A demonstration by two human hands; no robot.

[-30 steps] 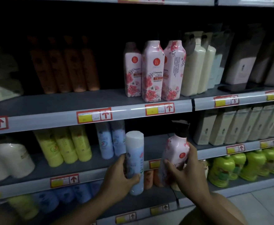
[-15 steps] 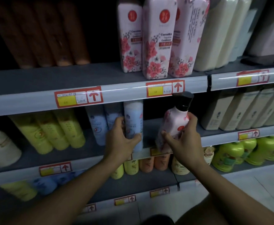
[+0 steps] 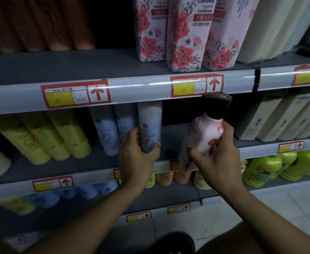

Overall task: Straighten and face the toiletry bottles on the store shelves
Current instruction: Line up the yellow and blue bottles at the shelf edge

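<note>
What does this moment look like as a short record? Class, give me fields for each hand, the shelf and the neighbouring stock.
left hand: grips pale blue bottle, standing on the middle shelf
right hand: holds pink floral bottle with black cap, tilted, at the shelf front
neighbours: yellow bottles left, beige bottles right
above: large floral bottles

Pale blue cylindrical bottle [image 3: 149, 125] with a small dark flower mark; pink bottle [image 3: 203, 138], red-petal print, black cap [image 3: 217, 104]. Above: pink cartons [image 3: 185, 39] with red blossoms. Yellow bottles [image 3: 45, 136]; grey shelf edge [image 3: 141, 89]; red-and-yellow price labels [image 3: 75, 94].
</note>
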